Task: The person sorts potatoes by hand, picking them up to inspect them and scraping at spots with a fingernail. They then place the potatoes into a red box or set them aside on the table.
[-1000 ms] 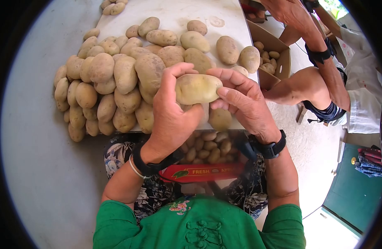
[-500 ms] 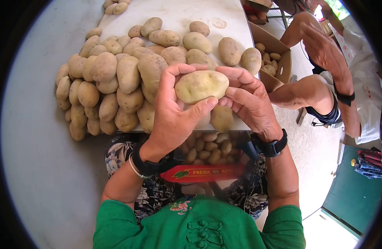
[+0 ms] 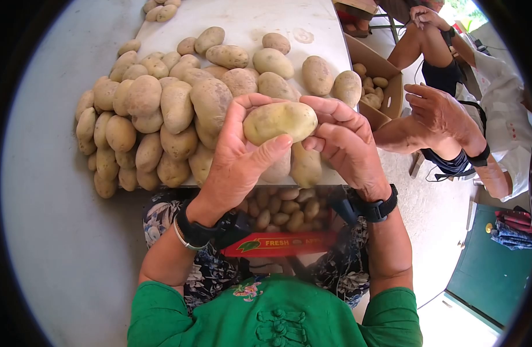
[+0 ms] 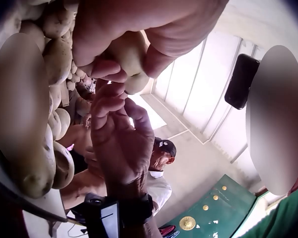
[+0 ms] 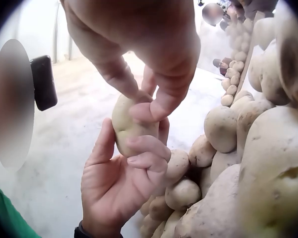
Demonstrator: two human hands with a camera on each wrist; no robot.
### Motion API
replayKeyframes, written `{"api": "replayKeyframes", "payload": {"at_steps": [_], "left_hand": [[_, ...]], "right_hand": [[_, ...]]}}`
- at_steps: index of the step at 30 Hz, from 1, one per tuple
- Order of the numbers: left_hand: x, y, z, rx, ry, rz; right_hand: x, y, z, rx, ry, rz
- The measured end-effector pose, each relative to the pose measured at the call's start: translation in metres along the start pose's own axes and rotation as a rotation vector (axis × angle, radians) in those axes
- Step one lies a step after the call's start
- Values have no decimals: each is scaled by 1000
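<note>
A pale yellow-brown potato (image 3: 280,122) is held in front of the chest, above the table's near edge. My left hand (image 3: 234,153) grips its left end, with the thumb along the near side and the fingers behind. At the other end, my right hand (image 3: 352,144) pinches it with curled fingers; in the right wrist view, that hand's fingers (image 5: 151,110) lie on the top of the potato. The left wrist view shows the potato (image 4: 131,59) between left thumb and fingers, with the right hand (image 4: 121,144) close below it.
A large heap of potatoes (image 3: 144,95) covers the table's (image 3: 248,17) middle. Below the edge sits a red-fronted box (image 3: 277,246) holding small potatoes. At right stands a cardboard box (image 3: 396,95) of potatoes, beside another seated person (image 3: 451,115). A green door (image 3: 482,260) lies farther right.
The potato has been turned between both hands, showing a different face, and the left thumb has moved onto its near side. The other person's arms have shifted.
</note>
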State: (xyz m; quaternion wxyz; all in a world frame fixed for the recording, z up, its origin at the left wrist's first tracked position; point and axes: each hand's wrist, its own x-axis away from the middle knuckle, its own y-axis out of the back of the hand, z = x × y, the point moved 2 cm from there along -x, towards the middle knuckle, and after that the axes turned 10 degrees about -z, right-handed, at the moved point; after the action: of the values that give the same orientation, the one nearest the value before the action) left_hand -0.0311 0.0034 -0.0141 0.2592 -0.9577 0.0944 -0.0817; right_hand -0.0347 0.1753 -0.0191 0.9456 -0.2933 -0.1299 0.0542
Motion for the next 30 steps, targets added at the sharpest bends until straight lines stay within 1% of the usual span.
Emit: {"api": "replayKeyframes", "payload": {"at_steps": [4, 6, 8, 15, 18, 22, 24, 27, 30], "left_hand": [[1, -1, 2, -66, -63, 22], [0, 0, 2, -110, -93, 29], [-1, 0, 2, -155, -182, 83], [3, -2, 4, -148, -217, 106], [4, -3, 4, -131, -189, 94], [4, -1, 6, -184, -216, 87], [4, 0, 7, -203, -225, 86], [4, 0, 7, -216, -236, 74], [8, -2, 6, -140, -183, 55]], "right_hand": [[1, 2, -4, 44, 46, -22], [1, 2, -1, 90, 76, 6], [2, 1, -1, 92, 89, 9], [8, 2, 1, 211, 162, 0], [8, 1, -1, 245, 204, -15], [7, 2, -6, 269, 257, -11], [7, 0, -7, 277, 301, -49], [8, 0, -6, 297, 289, -50], [8, 1, -7, 379, 333, -89]]}}
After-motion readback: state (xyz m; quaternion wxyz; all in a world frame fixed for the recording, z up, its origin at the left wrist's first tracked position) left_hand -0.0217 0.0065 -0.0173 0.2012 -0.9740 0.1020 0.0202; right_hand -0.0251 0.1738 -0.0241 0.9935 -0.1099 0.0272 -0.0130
